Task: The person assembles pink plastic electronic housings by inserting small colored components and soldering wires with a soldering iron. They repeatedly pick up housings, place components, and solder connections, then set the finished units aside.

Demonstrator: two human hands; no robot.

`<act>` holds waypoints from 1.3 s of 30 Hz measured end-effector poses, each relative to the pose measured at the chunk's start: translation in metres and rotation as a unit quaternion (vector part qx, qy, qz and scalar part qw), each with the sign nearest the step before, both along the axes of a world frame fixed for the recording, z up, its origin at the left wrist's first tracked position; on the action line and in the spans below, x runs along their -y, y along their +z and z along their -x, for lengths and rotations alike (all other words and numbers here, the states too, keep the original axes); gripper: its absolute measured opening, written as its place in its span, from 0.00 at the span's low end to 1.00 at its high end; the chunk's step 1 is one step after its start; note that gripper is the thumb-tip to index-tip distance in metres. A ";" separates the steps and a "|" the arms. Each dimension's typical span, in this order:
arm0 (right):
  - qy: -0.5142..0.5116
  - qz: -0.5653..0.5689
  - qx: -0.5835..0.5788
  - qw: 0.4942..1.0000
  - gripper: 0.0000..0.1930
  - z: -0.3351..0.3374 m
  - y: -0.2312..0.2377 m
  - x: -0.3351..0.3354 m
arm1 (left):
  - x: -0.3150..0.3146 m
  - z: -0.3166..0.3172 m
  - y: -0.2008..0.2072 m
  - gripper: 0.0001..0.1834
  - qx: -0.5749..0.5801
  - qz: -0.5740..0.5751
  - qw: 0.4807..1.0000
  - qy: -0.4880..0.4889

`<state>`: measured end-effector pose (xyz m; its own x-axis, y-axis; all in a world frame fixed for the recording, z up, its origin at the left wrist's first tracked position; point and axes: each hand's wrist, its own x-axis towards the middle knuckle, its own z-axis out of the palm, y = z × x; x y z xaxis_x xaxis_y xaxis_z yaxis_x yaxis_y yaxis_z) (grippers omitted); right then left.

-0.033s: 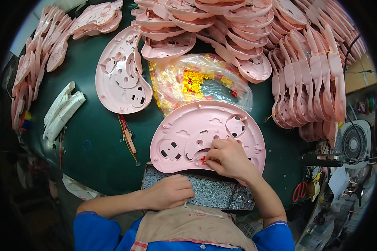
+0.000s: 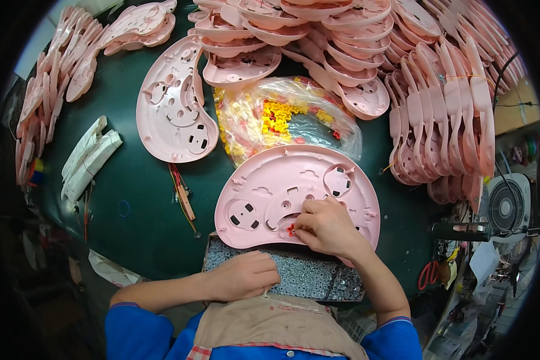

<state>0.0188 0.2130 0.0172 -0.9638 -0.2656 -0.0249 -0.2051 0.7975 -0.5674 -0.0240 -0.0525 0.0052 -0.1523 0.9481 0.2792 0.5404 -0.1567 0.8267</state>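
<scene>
A pink kidney-shaped plastic shell [image 2: 261, 174] lies with its hollow, ribbed side up in front of me. My right hand [image 2: 327, 225] rests over its lower middle, fingers pinched together. Right beside those fingertips a small red star-shaped plastic piece [image 2: 291, 230] sits in the shell. Whether the fingers hold it or something smaller is hidden. My left hand [image 2: 246, 277] is curled at the near left edge of a box of small metallic parts [image 2: 306, 276]; anything inside its fingers cannot be seen. The shell's near edge overlaps this box.
A clear plastic bag [image 2: 342, 132] of yellow and red pieces lies beyond the shell. Another pink shell [image 2: 174, 102] lies left of it. Stacked pink shells [image 2: 438, 114] crowd the back and right. White wrapped bundles [image 2: 90, 159], wired parts [image 2: 185, 201], red scissors [image 2: 429, 274] and a fan [image 2: 506, 206] stand around.
</scene>
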 end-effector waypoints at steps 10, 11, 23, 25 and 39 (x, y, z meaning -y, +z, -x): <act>0.005 -0.095 0.044 0.995 0.06 0.016 0.006 0.013 | 0.007 0.002 0.000 0.09 0.041 -0.015 0.999 0.018; -0.003 -0.104 0.043 0.994 0.06 0.015 0.003 0.014 | 0.008 0.002 0.001 0.09 0.053 -0.015 0.998 0.025; -0.103 0.038 0.011 0.994 0.08 0.006 0.010 0.003 | -0.021 0.053 0.016 0.08 0.069 0.047 0.992 0.093; -0.182 0.121 -0.054 0.974 0.08 -0.006 0.016 -0.005 | -0.039 0.068 0.009 0.07 0.053 0.078 0.993 0.066; -0.546 0.127 -0.563 0.607 0.29 -0.162 0.019 -0.127 | -0.117 0.078 -0.020 0.06 -0.124 0.073 0.987 -0.067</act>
